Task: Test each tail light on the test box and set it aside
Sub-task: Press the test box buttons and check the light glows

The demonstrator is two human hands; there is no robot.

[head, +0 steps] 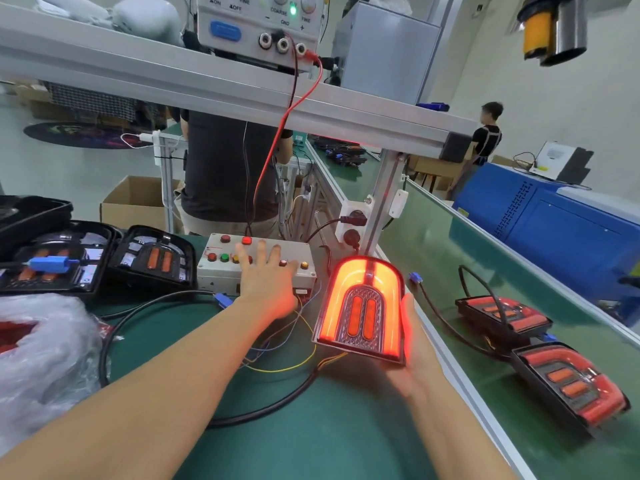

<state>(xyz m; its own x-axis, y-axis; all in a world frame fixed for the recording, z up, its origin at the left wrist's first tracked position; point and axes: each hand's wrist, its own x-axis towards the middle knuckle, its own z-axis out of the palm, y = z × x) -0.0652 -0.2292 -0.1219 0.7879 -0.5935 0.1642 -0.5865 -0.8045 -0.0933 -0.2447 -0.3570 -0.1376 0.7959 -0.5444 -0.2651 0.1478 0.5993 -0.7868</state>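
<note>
The right hand (410,351) cups a lit tail light (360,308) from beneath and behind, tilted up and glowing red, just right of the test box (256,268). How its fingers lie is hidden behind the lamp. The left hand (265,282) lies spread flat on the box, its fingers among coloured buttons. A black cable (145,311) loops across the green surface (311,427) in front, with thin loose wires (277,355) between the box and the lamp. At near left sits crumpled plastic wrap (41,358); behind it, dark trays (97,258) hold unlit lamps. To the right, past an aluminium edge rail, two unlit tail lights (540,348) lie on a green belt (450,244) with open room beyond them. Overhead, a metal shelf (242,95) carries a power supply (259,26), probably feeding the box through red and black leads. Two people stand farther back.
</note>
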